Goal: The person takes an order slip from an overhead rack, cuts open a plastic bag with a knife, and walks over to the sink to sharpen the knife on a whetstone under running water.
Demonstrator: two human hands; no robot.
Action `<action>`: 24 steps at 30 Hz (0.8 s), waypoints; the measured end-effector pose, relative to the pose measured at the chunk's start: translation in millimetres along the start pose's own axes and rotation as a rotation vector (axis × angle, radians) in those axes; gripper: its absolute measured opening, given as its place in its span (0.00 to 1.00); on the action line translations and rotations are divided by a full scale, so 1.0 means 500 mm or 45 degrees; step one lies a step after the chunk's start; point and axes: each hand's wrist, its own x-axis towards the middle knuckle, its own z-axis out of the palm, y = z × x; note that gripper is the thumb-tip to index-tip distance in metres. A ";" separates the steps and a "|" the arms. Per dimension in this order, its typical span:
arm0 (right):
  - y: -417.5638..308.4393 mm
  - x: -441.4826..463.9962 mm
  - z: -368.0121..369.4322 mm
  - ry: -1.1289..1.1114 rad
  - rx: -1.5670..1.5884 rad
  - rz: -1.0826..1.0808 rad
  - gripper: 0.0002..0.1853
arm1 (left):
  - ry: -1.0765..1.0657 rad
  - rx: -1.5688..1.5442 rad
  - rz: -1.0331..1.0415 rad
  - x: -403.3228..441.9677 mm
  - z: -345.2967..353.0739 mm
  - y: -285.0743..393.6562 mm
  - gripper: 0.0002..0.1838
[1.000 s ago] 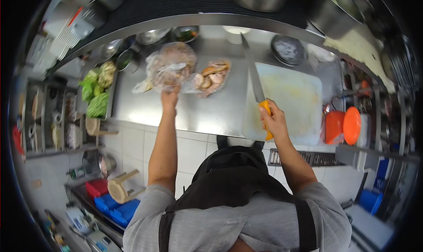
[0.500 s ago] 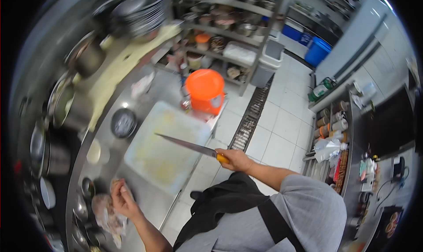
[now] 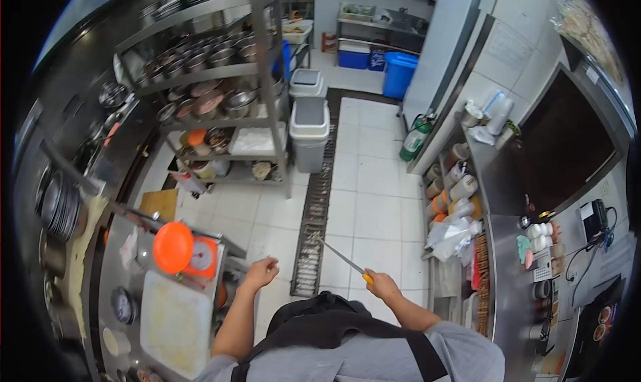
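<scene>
My right hand (image 3: 382, 285) is closed around the yellow handle of a long knife (image 3: 345, 260), its blade pointing forward and to the left over the tiled floor. My left hand (image 3: 261, 273) is raised in front of my body with its fingers curled; whether anything small is between them cannot be made out. To the left of that hand, a white cutting board (image 3: 175, 325) lies on the steel table (image 3: 120, 255). Beyond the board stands an orange scale (image 3: 201, 256) with a round orange top (image 3: 173, 246).
A steel rack (image 3: 220, 125) with bowls stands ahead on the left. White bins (image 3: 310, 135) are beside it, and a floor drain (image 3: 314, 235) runs forward. On the right are a counter (image 3: 504, 268) and a green cylinder (image 3: 416, 137). Blue bins (image 3: 400, 75) stand far ahead.
The view has turned right, away from the table towards the aisle. My left hand has left the bagged food and come in front of my body. The knife has moved off the board, still in my right hand.
</scene>
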 end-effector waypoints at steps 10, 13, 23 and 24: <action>0.379 0.071 -0.033 -0.038 -0.090 0.821 0.12 | -0.937 0.429 -0.958 0.212 0.192 -0.365 0.18; 0.416 0.111 -0.080 -0.072 -0.032 0.924 0.13 | -0.929 0.359 -1.109 0.314 0.169 -0.405 0.16; 0.489 0.413 -0.280 -0.050 0.230 1.328 0.11 | -0.912 0.946 -0.269 1.042 0.184 -0.182 0.18; 0.502 0.444 -0.290 -0.066 0.254 1.327 0.11 | -0.812 1.010 -0.001 1.127 0.187 -0.132 0.18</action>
